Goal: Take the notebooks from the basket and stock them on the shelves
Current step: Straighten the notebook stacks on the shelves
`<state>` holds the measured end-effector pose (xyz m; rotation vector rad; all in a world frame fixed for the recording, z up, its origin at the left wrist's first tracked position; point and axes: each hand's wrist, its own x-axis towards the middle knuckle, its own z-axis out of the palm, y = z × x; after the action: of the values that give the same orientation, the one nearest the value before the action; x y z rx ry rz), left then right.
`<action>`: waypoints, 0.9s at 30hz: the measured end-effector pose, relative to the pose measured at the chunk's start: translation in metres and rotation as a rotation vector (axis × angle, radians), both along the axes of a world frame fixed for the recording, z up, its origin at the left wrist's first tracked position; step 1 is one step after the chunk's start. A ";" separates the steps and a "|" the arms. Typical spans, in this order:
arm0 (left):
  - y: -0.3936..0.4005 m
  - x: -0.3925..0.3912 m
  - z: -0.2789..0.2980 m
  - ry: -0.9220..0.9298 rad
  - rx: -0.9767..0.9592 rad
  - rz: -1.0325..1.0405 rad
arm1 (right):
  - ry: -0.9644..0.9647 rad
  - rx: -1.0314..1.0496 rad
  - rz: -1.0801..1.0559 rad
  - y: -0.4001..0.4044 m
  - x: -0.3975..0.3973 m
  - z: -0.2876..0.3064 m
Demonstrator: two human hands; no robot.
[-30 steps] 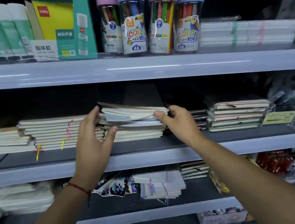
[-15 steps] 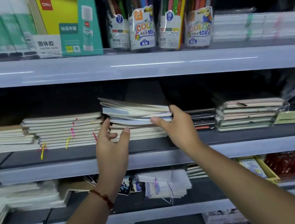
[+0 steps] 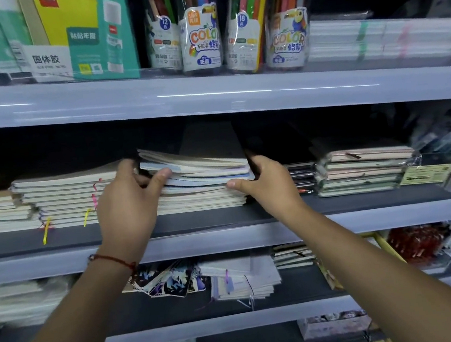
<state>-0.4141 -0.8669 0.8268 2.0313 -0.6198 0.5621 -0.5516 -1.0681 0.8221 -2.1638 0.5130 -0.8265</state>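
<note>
Paper: pale cream and blue covers, a loose sheaf of notebooks (image 3: 194, 168) lay fanned on top of the middle stack (image 3: 202, 200) on the middle shelf (image 3: 226, 239), between a taller pile with ribbon markers (image 3: 64, 200) and a shrink-wrapped bundle (image 3: 362, 170).
Left hand: the left hand (image 3: 127, 207) gripped the sheaf's left end, thumb pressed on the front edges and fingers curled over the top.
Right hand: the right hand (image 3: 266, 185) held the right end, thumb along the lower front edge, fingers wrapped out of sight round the corner.
Hands: set apart, one at each end, both clamped on the same sheaf.
Position: the sheaf sat straight ahead of both hands and slightly above the wrists, neither hand plainly nearer.
Axis: in this view the sheaf ran left to right along the shelf front, page edges facing the person. How deep it reached could not be told, so the true long side is unclear.
Tilt: the top covers rose at the left and splayed, not yet square with the stack beneath.
Judgement: the coming move appeared to turn on pressing the sheaf flat and sliding it back, squared between the two hands.
Upper shelf: crayon tubs (image 3: 198, 30) and a glue-stick box (image 3: 82, 35) stood above.
Basket: not in view.
</note>
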 end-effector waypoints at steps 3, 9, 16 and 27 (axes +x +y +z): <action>-0.002 0.001 -0.005 -0.061 0.001 0.002 | -0.050 0.031 -0.017 0.008 0.002 -0.001; -0.011 -0.015 -0.028 0.091 -0.186 -0.203 | -0.120 0.165 -0.013 0.025 0.003 -0.002; -0.030 -0.015 -0.029 0.450 -0.445 -0.266 | -0.218 0.259 -0.109 0.041 0.009 0.006; -0.007 -0.029 -0.025 0.180 -0.408 -0.224 | -0.286 0.300 -0.146 0.029 -0.006 -0.001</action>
<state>-0.4434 -0.8742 0.8015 1.5836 -0.5630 0.3350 -0.5580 -1.0391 0.8210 -1.7167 0.6091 -1.0467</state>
